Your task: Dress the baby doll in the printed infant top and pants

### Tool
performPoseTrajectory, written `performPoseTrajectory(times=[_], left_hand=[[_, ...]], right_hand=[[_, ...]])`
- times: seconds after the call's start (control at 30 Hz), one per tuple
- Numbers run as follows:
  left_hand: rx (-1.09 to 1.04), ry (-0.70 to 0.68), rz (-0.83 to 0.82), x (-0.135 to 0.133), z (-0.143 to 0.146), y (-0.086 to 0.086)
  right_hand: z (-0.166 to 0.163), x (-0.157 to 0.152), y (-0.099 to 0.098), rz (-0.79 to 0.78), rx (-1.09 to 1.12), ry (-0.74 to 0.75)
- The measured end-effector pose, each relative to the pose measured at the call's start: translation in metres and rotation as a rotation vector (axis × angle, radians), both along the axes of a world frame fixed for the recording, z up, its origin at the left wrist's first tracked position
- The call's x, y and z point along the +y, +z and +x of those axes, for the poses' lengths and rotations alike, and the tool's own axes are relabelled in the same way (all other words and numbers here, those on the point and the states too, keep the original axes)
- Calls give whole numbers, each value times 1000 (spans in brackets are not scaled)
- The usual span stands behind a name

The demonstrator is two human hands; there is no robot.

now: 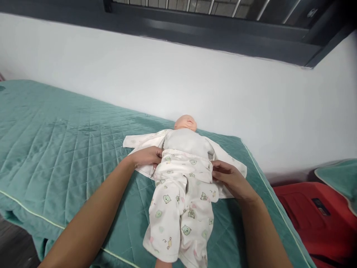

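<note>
Trousers [173,178] meet left hand [147,156] and right hand [231,178] (both curled).

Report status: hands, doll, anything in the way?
Left hand and right hand at opposite sides of trousers. Doll on its back, white top spread open. Nothing seen blocking either hand.

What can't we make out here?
Doll feet: head view, pants and bottom edge hide them.
Doll arms: head view, shirt covers them.
Left grip: head view, pants edge hides fingertips.
Label text, far right: head view, too small to read.
</note>
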State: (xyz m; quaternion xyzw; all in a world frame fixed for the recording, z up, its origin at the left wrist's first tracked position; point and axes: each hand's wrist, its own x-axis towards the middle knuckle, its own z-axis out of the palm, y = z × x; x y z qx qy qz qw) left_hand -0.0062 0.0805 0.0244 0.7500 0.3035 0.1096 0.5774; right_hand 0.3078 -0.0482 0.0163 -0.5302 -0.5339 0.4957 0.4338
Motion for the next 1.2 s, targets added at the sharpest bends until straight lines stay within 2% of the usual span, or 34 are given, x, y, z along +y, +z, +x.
performPoseTrajectory(times=[0.2, 0.33, 0.43, 0.5, 0.77, 0.9, 1.07, 1.2], left_hand=[[-75, 35, -79, -3, 0, -2], [-76, 38, -54, -2, 1, -1], [-46, 38, -45, -1, 3, -3], [-23, 51, -63, -1, 3, -4], [-25, 87, -130, -1, 4, -7], [-75, 61, -192, 3, 2, -13], [-96, 61, -281, 8, -2, -20], [-82, 92, -292, 8, -5, -21]], right_hand=[[-5, 1, -3, -44, 35, -106], [-12, 2, 0, -17, 24, -41], [-12, 2, 2, 29, -103, 34], [-12, 2, 1, 66, -210, 33], [-25, 5, -2, 152, -495, -123], [-30, 5, 0, 193, -583, -204], [-34, 5, 2, 210, -621, -231], [-36, 3, 4, 243, -683, -247]])
